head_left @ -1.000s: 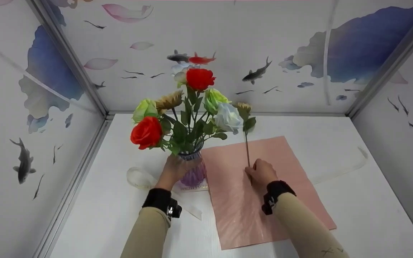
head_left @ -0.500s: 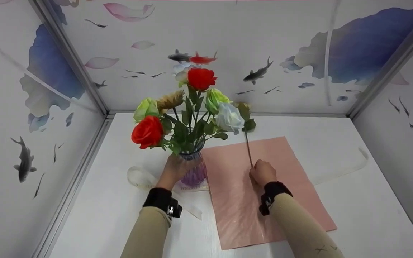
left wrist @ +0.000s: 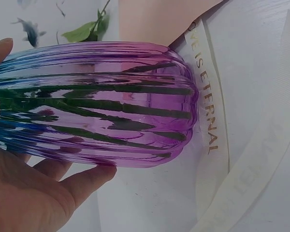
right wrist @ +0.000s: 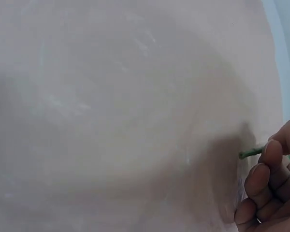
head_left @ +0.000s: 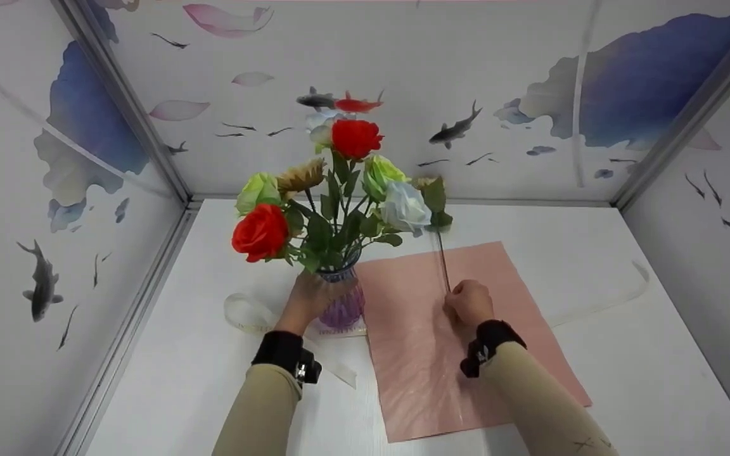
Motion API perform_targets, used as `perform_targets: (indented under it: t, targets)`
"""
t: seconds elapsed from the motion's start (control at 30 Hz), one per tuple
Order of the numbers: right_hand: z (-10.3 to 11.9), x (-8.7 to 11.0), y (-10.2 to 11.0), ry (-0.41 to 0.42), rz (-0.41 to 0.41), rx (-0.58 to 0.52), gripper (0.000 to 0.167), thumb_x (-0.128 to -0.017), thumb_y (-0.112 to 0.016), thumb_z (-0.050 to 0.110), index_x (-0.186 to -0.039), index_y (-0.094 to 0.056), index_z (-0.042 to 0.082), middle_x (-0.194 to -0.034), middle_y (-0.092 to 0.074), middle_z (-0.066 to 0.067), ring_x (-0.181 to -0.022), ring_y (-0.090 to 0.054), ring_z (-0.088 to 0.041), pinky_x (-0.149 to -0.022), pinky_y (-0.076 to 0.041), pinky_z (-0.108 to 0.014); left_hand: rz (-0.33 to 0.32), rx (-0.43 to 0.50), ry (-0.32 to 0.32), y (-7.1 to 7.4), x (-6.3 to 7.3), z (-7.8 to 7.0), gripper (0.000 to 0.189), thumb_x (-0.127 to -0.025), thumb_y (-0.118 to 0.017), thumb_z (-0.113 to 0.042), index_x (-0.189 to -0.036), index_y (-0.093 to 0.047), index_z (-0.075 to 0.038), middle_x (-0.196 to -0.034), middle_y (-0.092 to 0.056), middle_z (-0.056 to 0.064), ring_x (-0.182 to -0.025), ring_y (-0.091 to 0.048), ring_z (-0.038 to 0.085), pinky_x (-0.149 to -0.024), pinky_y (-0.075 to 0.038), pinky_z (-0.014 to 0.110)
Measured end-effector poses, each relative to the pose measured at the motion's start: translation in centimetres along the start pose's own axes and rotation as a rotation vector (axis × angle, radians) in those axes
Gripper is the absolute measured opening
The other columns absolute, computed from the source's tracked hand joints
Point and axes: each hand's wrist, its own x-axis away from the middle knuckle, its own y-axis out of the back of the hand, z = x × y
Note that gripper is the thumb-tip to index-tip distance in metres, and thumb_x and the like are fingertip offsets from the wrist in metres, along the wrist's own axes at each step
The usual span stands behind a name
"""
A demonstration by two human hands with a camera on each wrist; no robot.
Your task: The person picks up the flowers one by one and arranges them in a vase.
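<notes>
My left hand (head_left: 307, 299) grips the neck of a ribbed glass vase (head_left: 342, 310), tinted blue above and purple below. It holds artificial flowers: red roses (head_left: 260, 232), green and pale blue roses, and a tan daisy-like flower (head_left: 301, 177). Dark stems (left wrist: 154, 113) show through its glass in the left wrist view. My right hand (head_left: 470, 304) pinches the lower stem (head_left: 444, 266) of a separate tan flower, whose leaves (head_left: 435, 196) stand beside the pale blue rose (head_left: 405, 208). In the right wrist view the cut stem end (right wrist: 249, 153) sticks out past the fingertips.
Pink wrapping paper (head_left: 416, 380) lies flat under the right hand. A cream ribbon (left wrist: 210, 96) with gold lettering runs under the vase's base, and its other end (head_left: 618, 297) lies right of the paper. Decorated walls (head_left: 498, 63) enclose the white table (head_left: 168, 380).
The separate flower has turned in my right hand, its head now facing away and its stem leaning slightly more. The left hand and vase have stayed in place.
</notes>
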Motion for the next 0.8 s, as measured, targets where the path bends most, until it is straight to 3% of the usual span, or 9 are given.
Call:
perform_targets:
  t: [0.33, 0.53, 0.73, 0.8]
  targets:
    - [0.8, 0.8, 0.5, 0.047, -0.033, -0.103, 0.017, -0.097, -0.061, 0.011, -0.104, -0.064, -0.004, -0.092, -0.064, -0.015, -0.079, -0.06, -0.024, -0.065, -0.051, -0.028, 0.009, -0.009, 0.039, 0.0, 0.2, 0.0, 0.099, -0.082, -0.073, -0.047, -0.155, -0.03, 0.005, -0.156, -0.043, 0.023, -0.147, -0.039, 0.037, -0.121, -0.031, 0.05]
    - [1.3, 1.3, 1.3, 0.117, -0.06, -0.205, 0.013, -0.098, -0.059, 0.012, -0.102, -0.062, 0.0, -0.085, -0.065, -0.012, -0.071, -0.062, -0.02, -0.063, -0.051, -0.029, -0.003, 0.019, 0.055, -0.2, 0.4, 0.0, 0.102, -0.082, -0.075, -0.049, -0.156, -0.029, 0.003, -0.157, -0.042, 0.022, -0.147, -0.039, 0.036, -0.121, -0.031, 0.05]
    - [1.8, 1.8, 2.1, 0.198, -0.043, -0.361, 0.013, -0.102, -0.056, 0.013, -0.105, -0.06, 0.001, -0.081, -0.069, -0.013, -0.074, -0.067, -0.025, -0.079, -0.057, -0.048, -0.034, 0.064, 0.028, -0.4, 0.6, 0.2, 0.103, -0.082, -0.075, -0.047, -0.158, -0.028, 0.002, -0.159, -0.04, 0.022, -0.149, -0.035, 0.037, -0.122, -0.029, 0.052]
    - [2.0, 1.9, 2.3, 0.213, -0.031, -0.41, 0.013, -0.103, -0.057, 0.015, -0.104, -0.059, 0.002, -0.081, -0.071, -0.013, -0.077, -0.068, -0.027, -0.083, -0.056, -0.049, -0.045, 0.067, 0.03, -0.5, 0.6, 0.2, 0.103, -0.081, -0.076, -0.047, -0.158, -0.028, 0.003, -0.159, -0.04, 0.022, -0.149, -0.035, 0.037, -0.122, -0.029, 0.052]
